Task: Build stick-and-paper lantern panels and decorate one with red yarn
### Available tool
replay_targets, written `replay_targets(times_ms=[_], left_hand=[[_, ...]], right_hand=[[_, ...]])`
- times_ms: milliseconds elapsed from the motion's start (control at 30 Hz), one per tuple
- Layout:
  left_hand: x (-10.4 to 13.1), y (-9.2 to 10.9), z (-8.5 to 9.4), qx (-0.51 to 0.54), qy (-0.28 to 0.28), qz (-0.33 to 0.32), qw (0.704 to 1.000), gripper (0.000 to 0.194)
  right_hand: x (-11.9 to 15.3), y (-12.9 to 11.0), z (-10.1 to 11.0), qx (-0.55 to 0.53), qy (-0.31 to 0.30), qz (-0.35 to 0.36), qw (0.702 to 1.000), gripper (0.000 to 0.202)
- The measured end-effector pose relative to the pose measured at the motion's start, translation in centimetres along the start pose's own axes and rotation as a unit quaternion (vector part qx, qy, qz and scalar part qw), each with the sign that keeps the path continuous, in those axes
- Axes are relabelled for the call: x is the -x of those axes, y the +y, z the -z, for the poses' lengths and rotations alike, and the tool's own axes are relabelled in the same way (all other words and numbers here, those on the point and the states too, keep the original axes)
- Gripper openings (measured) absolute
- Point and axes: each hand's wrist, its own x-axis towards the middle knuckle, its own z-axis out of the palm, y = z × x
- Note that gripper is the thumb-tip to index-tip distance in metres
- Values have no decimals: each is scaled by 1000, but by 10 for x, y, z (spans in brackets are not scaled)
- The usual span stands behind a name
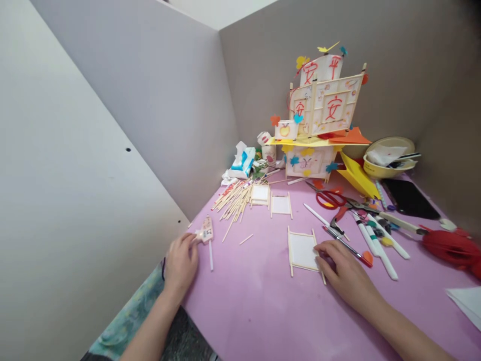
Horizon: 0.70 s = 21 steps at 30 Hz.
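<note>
At the table's left edge, my left hand (181,260) has its fingers closed at the side of a small pale pink glue gun (207,229). A whitish glue stick (211,256) sticks out of the gun toward me. My right hand (343,268) pinches the right side of a small frame (303,250) made of thin wooden sticks with white paper across it. That frame lies flat on the table. Farther back lie two similar little frames, one paper-backed frame (281,204) and another frame (260,194) beside the stick pile.
A pile of thin wooden sticks (236,200) lies at back left, near a tissue pack (242,161). Behind stands a decorated paper-and-stick model (323,110). Red scissors (330,198), pliers (341,213), markers (376,243), a black phone (411,199) and a yellow bowl (378,170) crowd the right.
</note>
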Motion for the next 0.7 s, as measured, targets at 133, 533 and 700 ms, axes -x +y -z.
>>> replay_targets(times_ms=[133,533,700], left_hand=[[17,-36,-4,-13,-2,11,1000,35],[22,-34,-7,-14,15,-1,1000,37],[10,29,11,74,81,10,994,33]], right_hand=[[0,3,-2,7,0,0,1000,17],[0,-4,2,7,8,-1,1000,15],[-3,-11,6,-4,12,-5,1000,14]])
